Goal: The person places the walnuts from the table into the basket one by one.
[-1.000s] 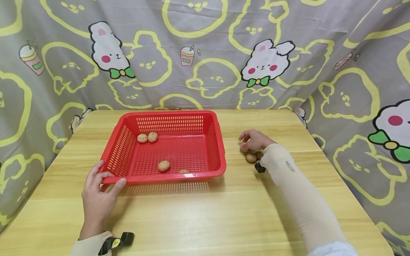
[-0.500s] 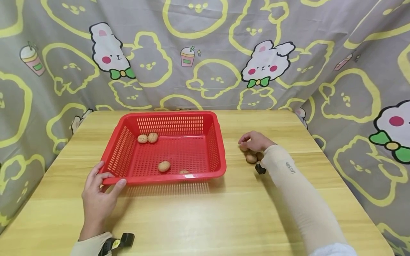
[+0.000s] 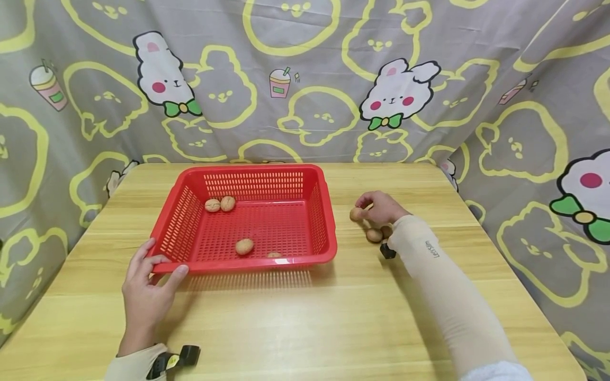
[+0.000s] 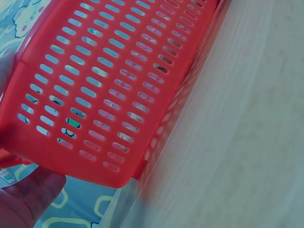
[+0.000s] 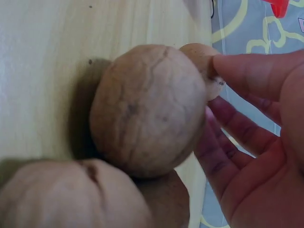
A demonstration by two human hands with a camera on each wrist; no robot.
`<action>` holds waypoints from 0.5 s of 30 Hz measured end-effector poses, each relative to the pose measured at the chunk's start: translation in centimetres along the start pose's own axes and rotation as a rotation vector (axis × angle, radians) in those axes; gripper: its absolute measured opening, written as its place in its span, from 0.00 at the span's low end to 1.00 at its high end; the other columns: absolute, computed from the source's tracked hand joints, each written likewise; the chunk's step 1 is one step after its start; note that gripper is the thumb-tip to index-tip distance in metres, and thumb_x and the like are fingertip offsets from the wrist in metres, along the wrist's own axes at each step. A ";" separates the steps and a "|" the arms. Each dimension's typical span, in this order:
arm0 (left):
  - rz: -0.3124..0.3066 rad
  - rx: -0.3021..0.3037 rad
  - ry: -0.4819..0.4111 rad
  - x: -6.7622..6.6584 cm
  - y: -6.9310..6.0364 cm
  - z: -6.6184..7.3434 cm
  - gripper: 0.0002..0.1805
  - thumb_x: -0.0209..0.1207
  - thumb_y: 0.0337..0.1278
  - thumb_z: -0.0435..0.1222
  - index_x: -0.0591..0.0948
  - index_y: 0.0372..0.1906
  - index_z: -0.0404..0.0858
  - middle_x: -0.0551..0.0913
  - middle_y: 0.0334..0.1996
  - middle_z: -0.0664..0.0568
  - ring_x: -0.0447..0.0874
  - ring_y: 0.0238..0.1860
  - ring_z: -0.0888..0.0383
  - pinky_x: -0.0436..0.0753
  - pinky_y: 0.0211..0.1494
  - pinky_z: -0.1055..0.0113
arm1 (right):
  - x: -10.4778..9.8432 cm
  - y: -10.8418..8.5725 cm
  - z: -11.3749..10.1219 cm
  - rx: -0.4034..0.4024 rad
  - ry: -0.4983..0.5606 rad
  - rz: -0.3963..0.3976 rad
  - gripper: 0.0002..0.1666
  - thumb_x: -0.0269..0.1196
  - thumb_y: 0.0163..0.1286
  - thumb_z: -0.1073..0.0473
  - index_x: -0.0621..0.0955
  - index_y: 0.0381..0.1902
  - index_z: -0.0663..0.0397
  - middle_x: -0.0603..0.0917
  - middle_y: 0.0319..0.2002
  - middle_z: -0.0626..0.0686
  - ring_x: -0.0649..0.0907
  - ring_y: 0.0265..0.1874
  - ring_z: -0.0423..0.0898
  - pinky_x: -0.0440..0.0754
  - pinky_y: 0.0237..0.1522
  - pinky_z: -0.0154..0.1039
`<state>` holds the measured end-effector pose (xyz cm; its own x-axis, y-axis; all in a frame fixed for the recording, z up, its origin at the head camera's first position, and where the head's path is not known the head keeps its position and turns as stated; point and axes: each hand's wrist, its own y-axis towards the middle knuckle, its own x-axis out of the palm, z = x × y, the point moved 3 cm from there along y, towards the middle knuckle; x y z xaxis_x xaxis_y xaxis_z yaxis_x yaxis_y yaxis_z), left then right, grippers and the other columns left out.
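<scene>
A red slotted basket [image 3: 257, 267] stands on the table with a few walnuts inside, two of them [image 3: 220, 204] side by side at its back left. At its near left corner the left hand [image 3: 147, 291] grips the rim, thumb on top; the left wrist view shows fingers [image 4: 40, 192] by the basket's wall [image 4: 95, 90]. Right of the basket, the right hand [image 3: 381, 207] pinches a walnut [image 3: 356, 214] between thumb and fingers, seen also in the right wrist view as a walnut [image 5: 202, 59] at the thumb tip. Several walnuts [image 5: 149, 111] lie close by, partly hidden by the wrist.
The wooden table [image 3: 286, 328] carries the basket and the loose walnuts [image 3: 374, 235]. A grey patterned curtain [image 3: 314, 69] hangs behind the table and along its sides. Inside the basket one walnut [image 3: 244, 246] lies nearer the front, another partly behind the front rim.
The right hand's fingers have closed round a walnut, which now shows farther left, apart from the other loose ones. The left hand and the basket have not moved.
</scene>
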<state>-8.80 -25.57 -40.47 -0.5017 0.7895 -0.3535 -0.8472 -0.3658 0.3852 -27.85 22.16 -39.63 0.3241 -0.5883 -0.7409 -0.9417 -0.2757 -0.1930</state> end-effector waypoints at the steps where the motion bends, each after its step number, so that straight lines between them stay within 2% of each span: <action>1: 0.000 0.001 -0.001 0.0 0.0 0.0 0.17 0.72 0.43 0.27 0.76 0.36 0.27 0.66 0.68 0.54 0.66 0.62 0.49 0.72 0.49 0.84 | 0.1 0.1 0.0 -0.019 -0.008 0.005 0.13 0.61 0.67 0.64 0.80 0.49 0.57 0.80 0.45 0.57 0.75 0.43 0.54 0.75 0.46 0.45; 5: 0.001 0.006 -0.005 0.0 -0.1 0.1 0.17 0.72 0.43 0.27 0.76 0.36 0.27 0.66 0.67 0.54 0.66 0.62 0.49 0.72 0.50 0.84 | 0.3 0.3 0.0 -0.103 -0.047 0.008 0.16 0.60 0.67 0.64 0.79 0.52 0.60 0.81 0.49 0.61 0.77 0.47 0.57 0.74 0.53 0.50; 9: 0.004 0.009 -0.010 0.0 -0.1 0.1 0.16 0.72 0.43 0.27 0.76 0.35 0.27 0.66 0.67 0.53 0.66 0.62 0.49 0.72 0.49 0.84 | 0.2 0.3 -0.1 -0.063 -0.047 -0.020 0.16 0.62 0.66 0.63 0.77 0.51 0.58 0.79 0.50 0.60 0.76 0.48 0.57 0.74 0.53 0.51; 12: 0.002 0.010 -0.007 0.0 -0.1 0.1 0.16 0.72 0.43 0.27 0.76 0.35 0.27 0.66 0.67 0.53 0.66 0.62 0.49 0.72 0.49 0.84 | 0.3 0.3 -0.1 -0.036 -0.043 -0.031 0.13 0.62 0.66 0.63 0.76 0.48 0.56 0.78 0.49 0.59 0.76 0.44 0.55 0.74 0.49 0.48; 15: 0.000 0.011 -0.002 -0.1 -0.1 0.0 0.16 0.72 0.43 0.27 0.76 0.35 0.27 0.66 0.67 0.53 0.66 0.62 0.49 0.72 0.50 0.84 | 0.3 0.3 -0.1 -0.040 -0.042 -0.026 0.13 0.60 0.67 0.63 0.76 0.49 0.56 0.77 0.48 0.60 0.75 0.39 0.53 0.74 0.45 0.46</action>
<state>-8.71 -25.56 -40.45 -0.5015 0.7905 -0.3516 -0.8451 -0.3607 0.3945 -27.98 21.80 -39.82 0.3436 -0.5484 -0.7623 -0.9283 -0.3215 -0.1871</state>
